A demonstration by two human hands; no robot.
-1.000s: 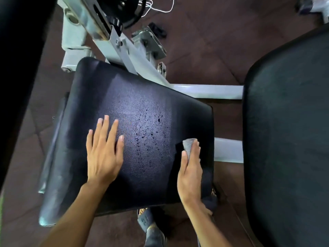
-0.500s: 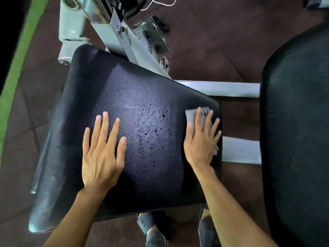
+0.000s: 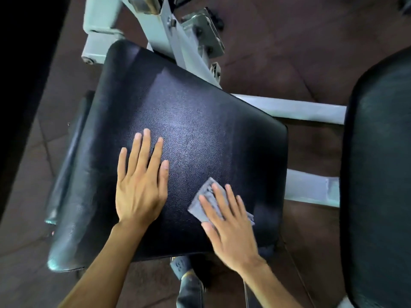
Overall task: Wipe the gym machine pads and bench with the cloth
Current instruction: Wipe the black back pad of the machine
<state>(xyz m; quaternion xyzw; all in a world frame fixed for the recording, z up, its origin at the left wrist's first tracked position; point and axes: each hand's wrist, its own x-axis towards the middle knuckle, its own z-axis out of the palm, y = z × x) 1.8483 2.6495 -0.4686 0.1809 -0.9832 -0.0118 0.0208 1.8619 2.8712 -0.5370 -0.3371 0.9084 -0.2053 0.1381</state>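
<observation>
- The left hand (image 3: pixel 142 187) lies flat, fingers spread and holding nothing, on the black textured vinyl pad (image 3: pixel 200 130); judged purpose: bracing the pad during wiping.
- The right hand (image 3: pixel 229 227) presses the small grey folded cloth (image 3: pixel 206 201) flat under extended fingers, not clenched, at the pad's 5 o'clock area, just beside the left hand.
- A second black padded cushion (image 3: pixel 382 174) stands at 3 o'clock, cut off by the frame edge; no cloth is on it.
- The pale grey metal frame (image 3: pixel 182 41) at 12 o'clock is blurred; its fittings are hard to make out.
- Most of the cloth is hidden under the fingers.
</observation>
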